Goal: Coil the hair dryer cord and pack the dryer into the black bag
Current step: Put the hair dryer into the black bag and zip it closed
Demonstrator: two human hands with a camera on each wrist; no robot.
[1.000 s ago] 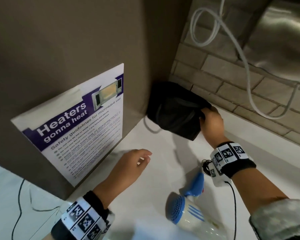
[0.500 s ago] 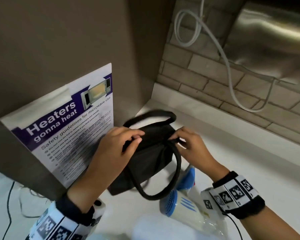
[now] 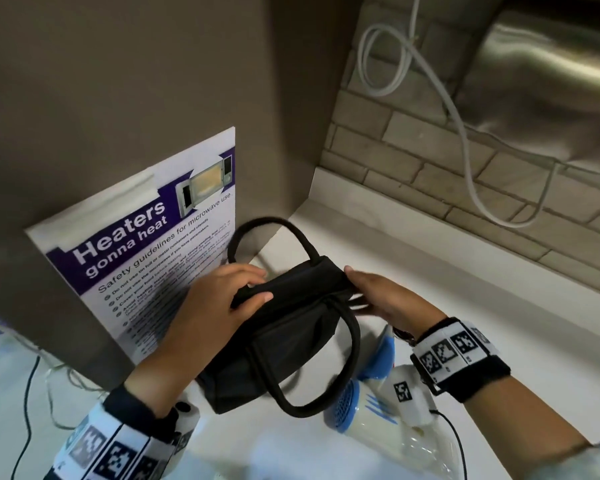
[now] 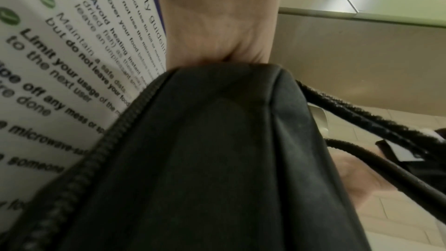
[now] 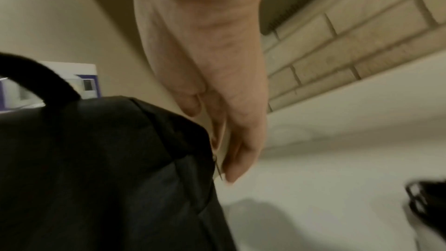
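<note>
The black bag [image 3: 284, 341] with two loop handles is held upright above the white counter [image 3: 465, 306], its zipped top [image 4: 135, 106] facing up. My left hand [image 3: 222, 299] grips the left end of the top, thumb on the near side and fingers over the far side. At the right end, my right hand [image 3: 378, 299] pinches the bag by the small metal zipper pull [image 5: 218, 169]. The white and blue hair dryer [image 3: 364, 407] lies on the counter under my right wrist. A black looped cord [image 5: 424, 203] shows at the right edge of the right wrist view.
A brown panel with a microwave safety poster [image 3: 146, 244] stands close on the left. The brick wall [image 3: 413, 168] behind carries a white cable [image 3: 465, 143] and a steel appliance [image 3: 551, 81]. Thin wires [image 3: 28, 393] lie at the lower left.
My right hand pulled the bag from the back corner toward me and my left hand took hold of it. Both hands now sit at opposite ends of the top.
</note>
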